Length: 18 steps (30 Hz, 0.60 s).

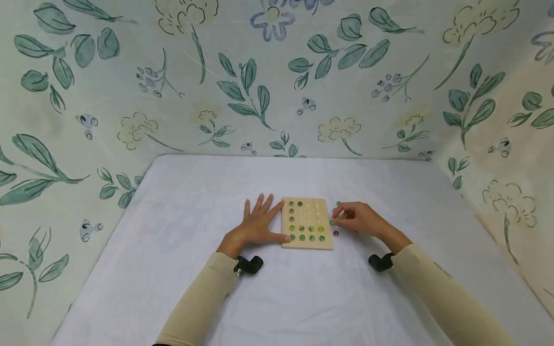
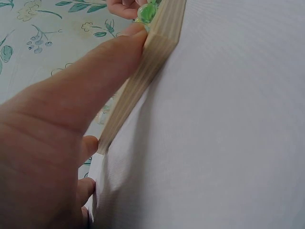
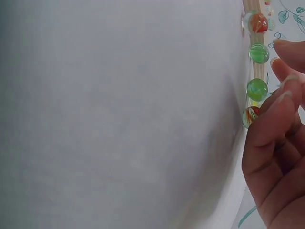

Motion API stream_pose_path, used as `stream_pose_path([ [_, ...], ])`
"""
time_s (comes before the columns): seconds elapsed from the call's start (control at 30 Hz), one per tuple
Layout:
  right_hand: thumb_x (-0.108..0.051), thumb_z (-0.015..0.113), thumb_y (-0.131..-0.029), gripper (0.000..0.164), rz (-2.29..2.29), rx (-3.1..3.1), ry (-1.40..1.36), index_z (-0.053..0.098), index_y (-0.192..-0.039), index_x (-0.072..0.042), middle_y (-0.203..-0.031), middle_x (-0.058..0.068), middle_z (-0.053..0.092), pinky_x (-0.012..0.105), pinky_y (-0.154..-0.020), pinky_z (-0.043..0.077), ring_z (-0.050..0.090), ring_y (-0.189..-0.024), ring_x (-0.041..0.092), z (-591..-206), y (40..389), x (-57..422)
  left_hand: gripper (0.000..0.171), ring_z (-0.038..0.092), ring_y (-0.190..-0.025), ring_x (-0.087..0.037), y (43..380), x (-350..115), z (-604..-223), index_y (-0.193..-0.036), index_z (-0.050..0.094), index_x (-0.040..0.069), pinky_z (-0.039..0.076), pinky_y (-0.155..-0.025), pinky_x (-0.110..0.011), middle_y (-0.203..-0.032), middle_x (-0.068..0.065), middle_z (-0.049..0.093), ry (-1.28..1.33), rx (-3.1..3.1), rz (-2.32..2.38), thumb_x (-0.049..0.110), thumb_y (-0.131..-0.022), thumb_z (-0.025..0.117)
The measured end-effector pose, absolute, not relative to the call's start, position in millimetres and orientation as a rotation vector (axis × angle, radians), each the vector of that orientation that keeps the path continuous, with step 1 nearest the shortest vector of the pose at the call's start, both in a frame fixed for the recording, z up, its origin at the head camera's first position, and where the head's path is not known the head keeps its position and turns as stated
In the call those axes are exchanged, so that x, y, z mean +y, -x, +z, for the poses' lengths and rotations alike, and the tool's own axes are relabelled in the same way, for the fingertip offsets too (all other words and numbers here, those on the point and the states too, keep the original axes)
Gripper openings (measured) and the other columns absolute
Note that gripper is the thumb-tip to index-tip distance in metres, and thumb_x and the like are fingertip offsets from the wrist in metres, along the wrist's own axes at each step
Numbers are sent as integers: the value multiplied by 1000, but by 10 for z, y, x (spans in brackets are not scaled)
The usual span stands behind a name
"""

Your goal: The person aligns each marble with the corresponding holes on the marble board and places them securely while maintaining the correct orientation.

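A square wooden board (image 1: 308,213) with round hollows lies on the cloth. Green marbles (image 1: 312,238) fill its nearest row, yellow-green marbles (image 1: 311,228) the row behind, and darker marbles (image 1: 291,211) stand along its left column. My left hand (image 1: 258,226) spreads its fingers at the board's left side, thumb on the near corner and index fingertip at the far corner. My right hand (image 1: 361,218) hovers over loose marbles along the right edge, thumb and index bent and apart. In the right wrist view, a green marble (image 3: 257,89) sits beside the fingertips; no marble shows between them.
A red marble (image 1: 335,233) lies nearest me off the board's right edge, a green marble (image 1: 339,203) farthest. White cloth (image 1: 277,298) covers the table. Floral fabric (image 1: 277,96) hangs behind and at both sides.
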State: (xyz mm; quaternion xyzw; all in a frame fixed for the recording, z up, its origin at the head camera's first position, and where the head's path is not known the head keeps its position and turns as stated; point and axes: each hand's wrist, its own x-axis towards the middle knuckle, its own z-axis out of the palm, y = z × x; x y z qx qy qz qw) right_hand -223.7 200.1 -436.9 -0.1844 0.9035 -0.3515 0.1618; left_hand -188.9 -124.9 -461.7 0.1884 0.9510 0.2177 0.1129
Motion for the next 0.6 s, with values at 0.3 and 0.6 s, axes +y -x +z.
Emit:
stream_pose_path([
  [0.3, -18, 75, -85, 14, -1010, 2577, 545, 69, -98, -17, -73, 3, 58, 23, -48, 41, 49, -57, 17, -4398, 2226, 1985, 107, -14, -146, -28, 1882, -1244, -4611, -156, 13, 29, -17, -110, -57, -162, -6, -3, -545, 2795, 629, 76, -73, 61],
  [0.6, -19, 74, -86, 13, -981, 2580, 572, 70, -98, -17, -71, 2, 56, 23, -48, 40, 49, -56, 16, -4405, 2236, 1999, 108, -15, -146, -28, 1896, -1240, -4618, -156, 13, 30, -17, -110, -57, -162, -5, -3, -534, 2796, 620, 77, -72, 61],
])
